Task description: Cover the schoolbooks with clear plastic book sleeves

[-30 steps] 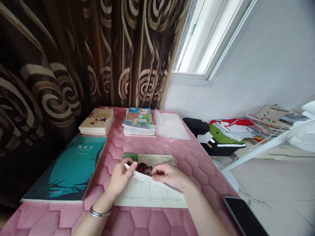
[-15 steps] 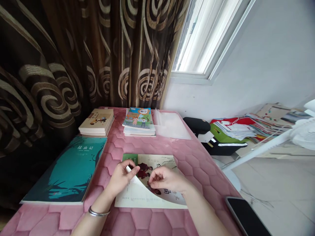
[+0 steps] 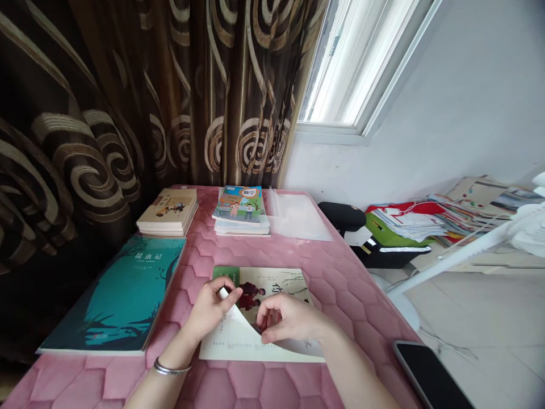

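A book (image 3: 293,278) with a green-and-cream illustrated cover lies in front of me. Its near edge is bent up, showing a pale page (image 3: 242,343) beneath. Between thumb and fingers, my left hand (image 3: 215,304) pinches the raised left edge of the cover. My right hand (image 3: 289,321) is curled at the middle of that lifted edge, thumb on the near side and fingers on the far side; it hides part of the cover picture. A silver bracelet (image 3: 171,370) circles my left wrist.
A large teal book (image 3: 123,295) lies left, with stacked books (image 3: 168,213) behind it. Farther back are a blue-covered book stack (image 3: 239,205) and clear plastic sheets (image 3: 302,216). A phone (image 3: 430,375) rests at the pink quilted table's (image 3: 251,386) right edge, beside a white fan (image 3: 468,250).
My right hand has shifted slightly toward me, its thumb now down over the lifted cover edge. My left hand keeps its pinch in the same place.
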`<state>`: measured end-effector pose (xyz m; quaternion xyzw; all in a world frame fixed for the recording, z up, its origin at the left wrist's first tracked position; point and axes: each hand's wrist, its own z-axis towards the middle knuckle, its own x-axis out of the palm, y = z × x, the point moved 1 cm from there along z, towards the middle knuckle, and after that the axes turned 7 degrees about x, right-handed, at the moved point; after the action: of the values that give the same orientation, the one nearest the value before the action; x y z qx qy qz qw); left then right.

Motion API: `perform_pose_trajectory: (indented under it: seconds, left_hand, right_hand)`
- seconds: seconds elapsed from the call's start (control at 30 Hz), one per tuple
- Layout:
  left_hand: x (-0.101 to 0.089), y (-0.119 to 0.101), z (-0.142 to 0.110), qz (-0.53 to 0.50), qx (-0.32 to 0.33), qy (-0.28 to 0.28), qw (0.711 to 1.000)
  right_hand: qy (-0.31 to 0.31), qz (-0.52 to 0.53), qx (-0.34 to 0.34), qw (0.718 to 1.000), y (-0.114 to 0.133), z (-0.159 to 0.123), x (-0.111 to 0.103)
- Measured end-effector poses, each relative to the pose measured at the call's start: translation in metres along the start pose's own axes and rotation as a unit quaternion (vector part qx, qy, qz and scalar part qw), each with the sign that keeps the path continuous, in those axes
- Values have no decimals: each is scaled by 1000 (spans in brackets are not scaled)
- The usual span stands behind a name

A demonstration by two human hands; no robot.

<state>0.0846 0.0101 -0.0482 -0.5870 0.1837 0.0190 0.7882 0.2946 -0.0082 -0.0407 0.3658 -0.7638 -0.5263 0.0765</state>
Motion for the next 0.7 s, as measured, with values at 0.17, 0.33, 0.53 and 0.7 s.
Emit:
perform_pose_trajectory:
  seconds: [0.17,0.33,0.53,0.7]
  left_hand:
    - [0,0,1,-5,2,-3,1000]
    - [0,3,1,-7,11,4,1000]
    - [0,4,0,-10,17,7,1000]
    - [-1,4,0,-17,19,2,1000]
  right_hand:
    - [-24,-21,17,999,1,-2,-1]
    - [-11,-46,1,999,0,-2,-1]
    - [3,-59,16,998,-5,0,-3]
    - [-8,-64,8,998,-3,-3,-7]
